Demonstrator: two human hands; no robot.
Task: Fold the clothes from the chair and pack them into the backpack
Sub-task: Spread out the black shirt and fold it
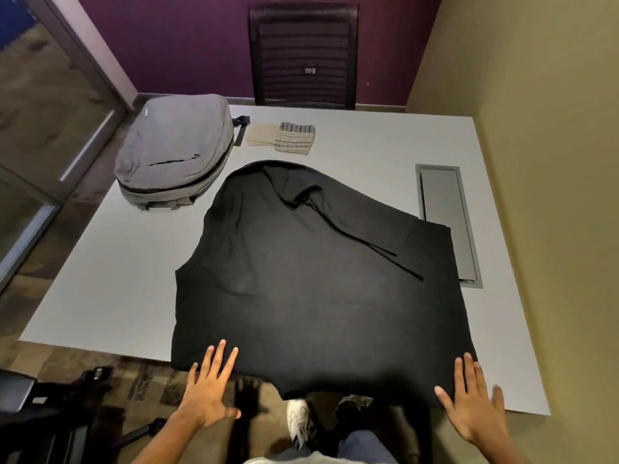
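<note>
My left hand and right hand, fingers spread flat and gripping nothing, rest on the near hem of the smooth black hoodie, apparently touching it. The hoodie is spread on the white table beside the grey fabric backpack.

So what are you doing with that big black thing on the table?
A person is folding a black hoodie spread on the white table. Both hands, left hand and right hand, are open and flat at its near edge. The grey backpack lies closed beyond, beside two small folded cloths.

No legible txt; backpack tag unreadable.
</note>
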